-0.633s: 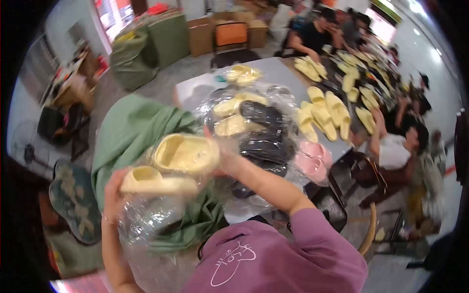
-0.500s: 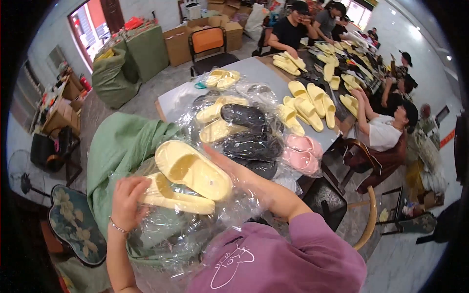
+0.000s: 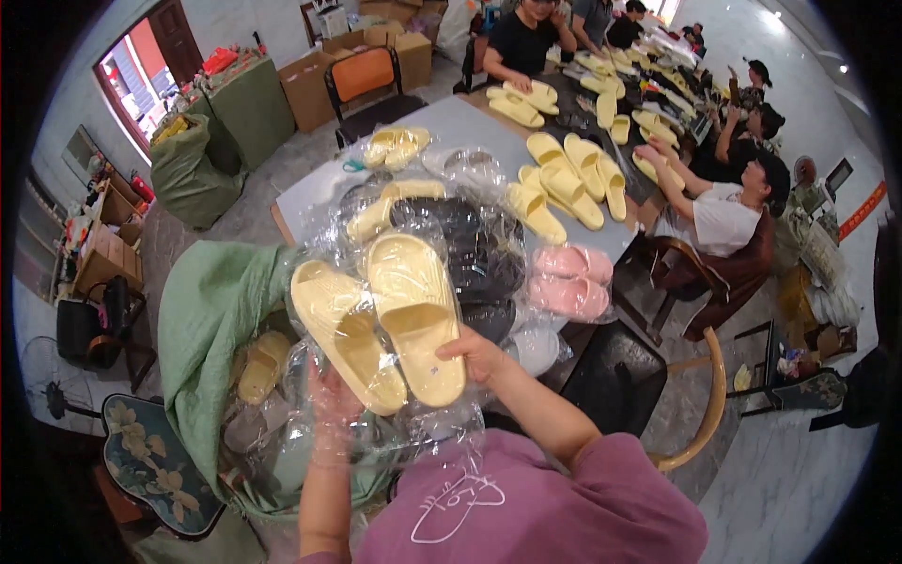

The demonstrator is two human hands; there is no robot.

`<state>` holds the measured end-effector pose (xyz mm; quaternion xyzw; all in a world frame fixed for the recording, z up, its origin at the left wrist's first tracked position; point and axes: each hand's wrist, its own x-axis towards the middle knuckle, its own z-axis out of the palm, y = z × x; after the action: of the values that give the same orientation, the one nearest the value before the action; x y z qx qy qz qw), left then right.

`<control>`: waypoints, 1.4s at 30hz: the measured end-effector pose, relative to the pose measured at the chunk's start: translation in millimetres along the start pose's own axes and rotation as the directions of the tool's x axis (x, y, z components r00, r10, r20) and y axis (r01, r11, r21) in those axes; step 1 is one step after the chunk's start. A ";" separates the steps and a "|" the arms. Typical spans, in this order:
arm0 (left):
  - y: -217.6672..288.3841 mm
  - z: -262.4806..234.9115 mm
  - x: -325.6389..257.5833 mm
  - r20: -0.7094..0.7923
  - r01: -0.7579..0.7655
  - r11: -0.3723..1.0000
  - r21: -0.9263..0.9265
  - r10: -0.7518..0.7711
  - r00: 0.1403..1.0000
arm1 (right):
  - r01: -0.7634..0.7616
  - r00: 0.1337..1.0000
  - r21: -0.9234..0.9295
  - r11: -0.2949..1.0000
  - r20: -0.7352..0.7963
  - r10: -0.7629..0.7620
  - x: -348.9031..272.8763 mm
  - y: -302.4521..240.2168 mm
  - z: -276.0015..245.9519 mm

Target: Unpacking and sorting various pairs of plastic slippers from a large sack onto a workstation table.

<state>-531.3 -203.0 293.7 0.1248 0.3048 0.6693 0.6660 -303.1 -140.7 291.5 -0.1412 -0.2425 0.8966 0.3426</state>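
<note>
I hold up a pair of pale yellow slide slippers [image 3: 413,310] in a clear plastic bag, soles down and side by side. My right hand [image 3: 477,357] grips the right slipper's edge, with the thumb on top. My left hand [image 3: 331,390] holds the bag at the lower left, its fingers partly hidden behind plastic and the left slipper. Below, a green sack [image 3: 221,282] gapes at its mouth. Inside it lie a bagged yellow slipper [image 3: 263,367] and a bagged grey slipper [image 3: 256,423].
Ahead stands a grey-topped table [image 3: 315,193] with bagged black slippers [image 3: 484,249], bagged pink slippers [image 3: 570,282] and loose yellow slippers [image 3: 568,183]. Several people sit along its far end and right side. A black-seated chair [image 3: 615,371] is at my right, a flowered stool [image 3: 155,465] at my left.
Both hands have shifted, turning the bagged slippers more upright and raising them. The right hand now grips the right slipper's edge; the left moved beneath. The sack's contents now show.
</note>
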 end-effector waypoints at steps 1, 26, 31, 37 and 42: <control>-4.2 4.7 4.3 0.113 0.115 0.977 -0.180 -0.096 0.989 | -0.008 1.000 -0.061 0.998 -0.027 0.007 -1.7 -3.2 -3.2; -42.4 -15.6 34.9 -0.247 0.087 0.988 -0.127 -0.117 0.962 | 0.472 0.877 0.227 0.852 -0.224 -0.426 264.3 -235.6 -117.9; -48.9 -49.8 14.8 -0.476 0.074 0.992 -0.098 -0.112 0.873 | 0.251 0.870 0.242 0.937 -0.480 -0.109 345.7 -210.5 -230.7; -63.3 -67.2 38.4 -0.544 0.256 0.967 0.014 -0.207 0.813 | 0.014 0.889 -0.486 0.874 -0.393 -0.233 289.4 -241.5 -237.4; -86.7 -60.1 57.4 -0.569 0.332 0.942 0.050 -0.246 0.785 | -0.191 0.475 -0.971 -0.146 0.039 -0.879 40.3 -263.0 -257.7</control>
<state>-499.7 -168.3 183.0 -0.0740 0.5490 0.5417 0.6323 -80.6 144.2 210.7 -0.5792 -0.6500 0.1348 0.4731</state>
